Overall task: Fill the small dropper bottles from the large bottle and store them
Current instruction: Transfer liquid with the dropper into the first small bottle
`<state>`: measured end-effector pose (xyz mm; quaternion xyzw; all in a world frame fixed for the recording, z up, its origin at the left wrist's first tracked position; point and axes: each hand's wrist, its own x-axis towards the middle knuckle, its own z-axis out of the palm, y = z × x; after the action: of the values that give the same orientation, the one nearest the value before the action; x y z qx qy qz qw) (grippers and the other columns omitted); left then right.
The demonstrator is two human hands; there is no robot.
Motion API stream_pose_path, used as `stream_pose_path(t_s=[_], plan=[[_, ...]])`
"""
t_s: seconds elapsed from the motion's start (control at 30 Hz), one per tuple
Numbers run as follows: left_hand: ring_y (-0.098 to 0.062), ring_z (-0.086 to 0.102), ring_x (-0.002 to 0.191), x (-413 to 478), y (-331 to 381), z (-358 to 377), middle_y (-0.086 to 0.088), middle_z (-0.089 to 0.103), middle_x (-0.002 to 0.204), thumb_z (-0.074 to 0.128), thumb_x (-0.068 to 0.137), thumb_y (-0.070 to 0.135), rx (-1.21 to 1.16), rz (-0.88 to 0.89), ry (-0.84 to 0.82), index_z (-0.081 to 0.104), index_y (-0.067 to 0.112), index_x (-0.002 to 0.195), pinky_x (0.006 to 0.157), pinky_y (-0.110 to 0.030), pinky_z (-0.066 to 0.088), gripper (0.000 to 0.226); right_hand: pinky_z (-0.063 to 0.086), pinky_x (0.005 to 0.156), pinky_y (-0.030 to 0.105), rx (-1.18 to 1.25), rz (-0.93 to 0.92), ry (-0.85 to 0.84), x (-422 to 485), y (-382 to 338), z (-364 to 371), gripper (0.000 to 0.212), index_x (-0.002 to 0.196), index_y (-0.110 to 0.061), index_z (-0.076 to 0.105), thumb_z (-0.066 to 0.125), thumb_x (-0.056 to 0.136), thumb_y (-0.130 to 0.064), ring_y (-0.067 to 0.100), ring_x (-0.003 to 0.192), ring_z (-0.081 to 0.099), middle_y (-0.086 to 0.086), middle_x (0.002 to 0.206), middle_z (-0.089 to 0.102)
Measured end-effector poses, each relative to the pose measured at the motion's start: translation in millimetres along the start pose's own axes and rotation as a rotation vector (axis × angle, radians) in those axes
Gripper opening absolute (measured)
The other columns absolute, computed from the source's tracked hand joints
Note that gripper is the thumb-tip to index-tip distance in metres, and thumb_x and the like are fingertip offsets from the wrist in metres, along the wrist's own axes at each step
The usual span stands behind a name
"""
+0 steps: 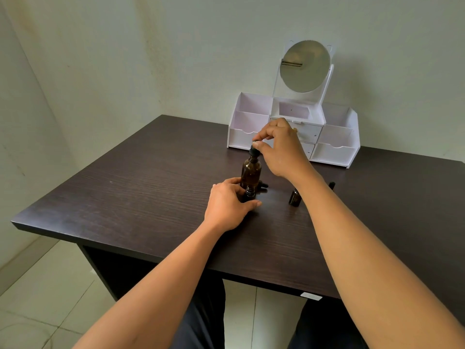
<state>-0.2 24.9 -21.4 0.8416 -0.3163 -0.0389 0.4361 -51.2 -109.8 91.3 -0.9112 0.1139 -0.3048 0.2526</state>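
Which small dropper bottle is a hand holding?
The small bottle in front of the large bottle, gripped by the left hand. The other small bottle stands alone near the right forearm.

One wide-angle camera, worn on the head, looks forward and steeply down from the near side of the table (141,197). It sits close: both forearms (161,280) enter from the bottom edge, and the lap (201,323) and floor tiles (50,285) show below the table's near edge. The view centres on the large bottle (250,172) and a small bottle (249,193), where the left hand (227,207) and right hand (279,149) meet. On the far side it reaches the white organiser (334,137) and the wall (151,59).
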Motion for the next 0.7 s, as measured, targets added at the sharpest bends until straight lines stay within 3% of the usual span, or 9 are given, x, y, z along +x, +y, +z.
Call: stream_pose_path(t_s=[0.2,0.47,0.6,0.7], plan=[[-0.021,0.049,0.132,1.1,-1.7,1.2,0.010,0.052,0.146,0.084,0.075,0.049,0.007,-0.007,-0.005,0.078,0.022,0.101,0.111,-0.051,0.041,0.038,0.040,0.091,0.023,0.028,-0.002,-0.015,-2.1,2.8,5.0,0.004,0.094,-0.016,0.070,0.067,0.092,-0.016,0.008,0.102,0.050,-0.005,0.111,0.048],[-0.022,0.047,0.133,3.7,-5.2,2.9,0.012,0.051,0.147,0.083,0.074,0.052,0.017,-0.012,-0.019,0.078,0.022,0.105,0.109,-0.050,0.043,0.043,0.046,0.090,0.026,0.047,-0.001,-0.012,-3.4,0.5,5.8,0.004,0.094,-0.015,0.070,0.068,0.091,-0.017,0.011,0.100,0.055,0.000,0.112,0.053],[-0.022,0.045,0.136,4.0,-4.5,2.4,0.011,0.049,0.149,0.081,0.076,0.052,0.024,-0.021,-0.030,0.078,0.022,0.107,0.110,-0.050,0.043,0.044,0.044,0.084,0.021,0.063,0.017,-0.004,-3.0,-0.4,3.5,0.018,0.106,-0.014,0.070,0.072,0.089,-0.022,0.009,0.096,0.056,-0.001,0.115,0.053],[-0.023,0.043,0.137,3.3,-3.5,1.4,0.011,0.049,0.149,0.081,0.076,0.052,0.023,-0.020,-0.030,0.077,0.022,0.107,0.112,-0.051,0.039,0.043,0.047,0.085,0.020,0.051,0.017,-0.009,-1.8,1.1,2.8,0.009,0.099,-0.016,0.070,0.069,0.091,-0.018,0.010,0.093,0.058,0.001,0.114,0.053]])
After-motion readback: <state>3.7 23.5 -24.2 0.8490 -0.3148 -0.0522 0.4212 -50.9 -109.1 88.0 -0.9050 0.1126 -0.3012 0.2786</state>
